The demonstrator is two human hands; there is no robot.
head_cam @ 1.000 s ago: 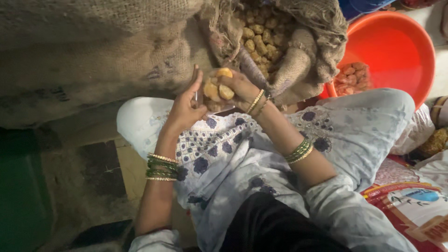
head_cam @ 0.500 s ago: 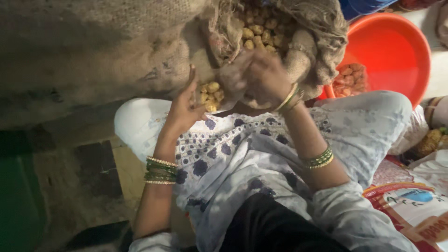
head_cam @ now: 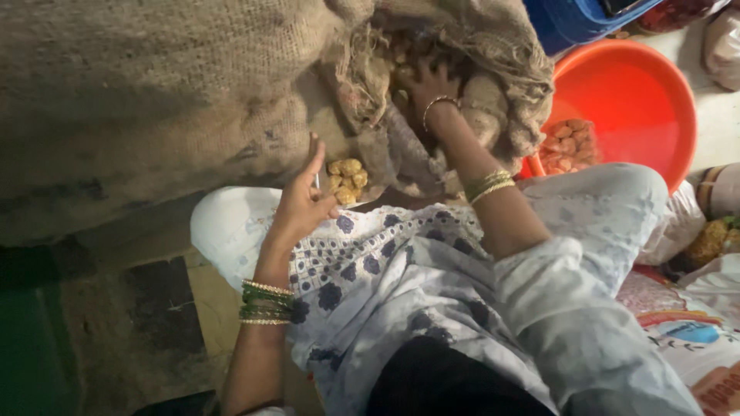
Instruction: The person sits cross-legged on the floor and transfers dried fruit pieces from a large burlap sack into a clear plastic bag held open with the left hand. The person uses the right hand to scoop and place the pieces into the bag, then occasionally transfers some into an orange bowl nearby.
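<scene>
Nuts (head_cam: 401,69) in burlap sack (head_cam: 193,85)

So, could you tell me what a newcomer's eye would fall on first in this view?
Probably the big burlap sack across the top, its open mouth full of small brown lumps, with the right hand reaching into it. Next, the bright orange tub at upper right, holding a few similar pieces. The left hand rests at the centre beside a small pile of lumps on the lap.
</scene>
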